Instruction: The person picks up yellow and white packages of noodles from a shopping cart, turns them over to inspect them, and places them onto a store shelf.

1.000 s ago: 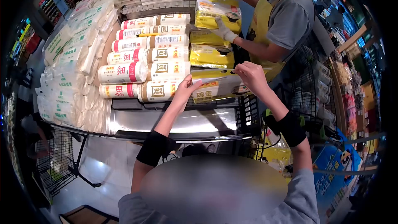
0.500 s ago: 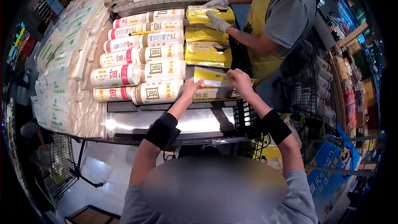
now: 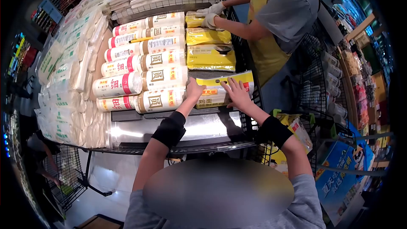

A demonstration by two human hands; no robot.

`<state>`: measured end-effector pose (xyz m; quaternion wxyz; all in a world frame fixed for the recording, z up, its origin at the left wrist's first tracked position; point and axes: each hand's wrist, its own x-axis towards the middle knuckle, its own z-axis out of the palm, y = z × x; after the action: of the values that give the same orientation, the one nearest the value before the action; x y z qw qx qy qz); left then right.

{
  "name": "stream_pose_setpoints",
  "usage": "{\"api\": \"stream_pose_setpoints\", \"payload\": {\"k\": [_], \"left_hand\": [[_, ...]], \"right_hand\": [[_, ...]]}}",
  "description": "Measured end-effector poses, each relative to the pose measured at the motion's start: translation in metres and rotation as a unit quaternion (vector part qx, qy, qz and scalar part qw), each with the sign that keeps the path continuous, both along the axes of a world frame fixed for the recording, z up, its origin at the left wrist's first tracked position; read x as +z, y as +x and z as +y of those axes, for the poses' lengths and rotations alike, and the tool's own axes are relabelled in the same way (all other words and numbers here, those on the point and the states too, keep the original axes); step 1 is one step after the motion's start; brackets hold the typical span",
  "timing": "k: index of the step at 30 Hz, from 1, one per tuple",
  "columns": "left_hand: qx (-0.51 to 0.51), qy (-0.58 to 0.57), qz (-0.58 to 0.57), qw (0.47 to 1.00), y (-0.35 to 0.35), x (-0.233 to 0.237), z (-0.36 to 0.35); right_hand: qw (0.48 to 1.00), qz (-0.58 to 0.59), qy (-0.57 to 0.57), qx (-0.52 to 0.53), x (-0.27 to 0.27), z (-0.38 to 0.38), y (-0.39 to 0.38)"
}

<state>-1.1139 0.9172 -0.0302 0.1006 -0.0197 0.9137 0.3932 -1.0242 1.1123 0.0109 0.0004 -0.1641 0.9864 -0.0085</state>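
Observation:
A yellow noodle pack (image 3: 224, 79) lies flat at the near right of the display, on another pack with printed characters. My left hand (image 3: 194, 90) grips its left end, thumb on top, with the other fingers partly hidden beside the white noodle rolls. Spread over the pack's right half, my right hand (image 3: 238, 95) is open and its fingers rest on the surface. Cylindrical noodle rolls (image 3: 165, 79) in white wrapping lie in rows to the left. Farther back is a column of yellow packs (image 3: 211, 57).
A co-worker's gloved hands (image 3: 212, 15) rest on the far yellow packs. Stacked white bags (image 3: 70, 80) fill the left side. A metal strip (image 3: 174, 128) runs along the near edge, beside a black wire rack (image 3: 254, 125). A wire cart (image 3: 68, 178) stands lower left.
The tilted yellow pack in my hands has come down flat. My right hand has gone from pinching its edge to lying spread on it. The co-worker's hands have shifted left and lower.

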Motion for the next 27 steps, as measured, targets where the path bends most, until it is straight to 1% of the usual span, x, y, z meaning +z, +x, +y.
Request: {"api": "stream_pose_setpoints", "payload": {"k": [2,3,4,5,7,8,10,11,13,16,19,20,22,23,26,27], "left_hand": [[-0.023,-0.032,-0.029,0.999,0.002,0.013,0.002],[-0.026,-0.050,-0.045,0.997,0.010,0.039,0.005],[-0.029,-0.067,-0.061,0.996,0.016,0.053,0.007],[-0.060,-0.105,0.007,0.993,0.017,0.045,0.007],[-0.121,-0.179,0.143,0.966,0.018,0.014,0.007],[-0.188,-0.197,0.202,0.941,0.015,0.001,0.005],[-0.316,-0.227,0.311,0.867,0.015,-0.007,0.000],[-0.336,-0.214,0.275,0.875,0.019,-0.012,0.000],[-0.373,-0.188,0.201,0.886,0.032,0.007,0.002],[-0.392,-0.240,0.163,0.873,0.040,0.026,0.001],[-0.416,-0.310,0.123,0.846,0.035,0.022,0.004],[-0.412,-0.313,0.129,0.846,0.035,0.020,0.003],[-0.404,-0.320,0.141,0.845,0.032,0.011,-0.002],[-0.400,-0.310,0.111,0.855,0.028,0.006,-0.005],[-0.387,-0.267,0.023,0.882,0.016,0.001,-0.015],[-0.381,-0.245,0.000,0.892,0.013,0.006,-0.017]], "right_hand": [[1.000,-0.018,-0.019,-0.001,-0.004,0.001,-0.001],[1.000,-0.023,-0.021,0.001,-0.005,0.002,-0.002],[0.999,-0.027,-0.024,0.002,-0.007,0.003,-0.003],[0.999,-0.030,-0.027,0.004,-0.009,0.004,-0.004],[0.999,-0.041,-0.024,0.009,-0.016,0.005,-0.007],[0.999,-0.045,-0.023,0.010,-0.019,0.007,-0.008],[0.999,-0.036,-0.024,0.015,-0.024,0.009,-0.010],[0.999,-0.032,-0.025,0.018,-0.027,0.010,-0.010],[0.999,-0.033,-0.023,0.013,-0.027,0.009,-0.012],[0.997,-0.054,-0.055,0.019,-0.031,0.011,-0.017],[0.990,-0.089,-0.105,0.028,-0.034,0.016,-0.021],[0.987,-0.101,-0.123,0.031,-0.035,0.018,-0.021],[0.987,-0.106,-0.116,0.045,-0.032,0.026,-0.019],[0.986,-0.109,-0.113,0.052,-0.030,0.030,-0.018],[0.993,-0.093,0.052,-0.044,0.002,0.042,-0.003],[0.997,-0.049,0.055,-0.033,-0.015,0.056,-0.004]]}}
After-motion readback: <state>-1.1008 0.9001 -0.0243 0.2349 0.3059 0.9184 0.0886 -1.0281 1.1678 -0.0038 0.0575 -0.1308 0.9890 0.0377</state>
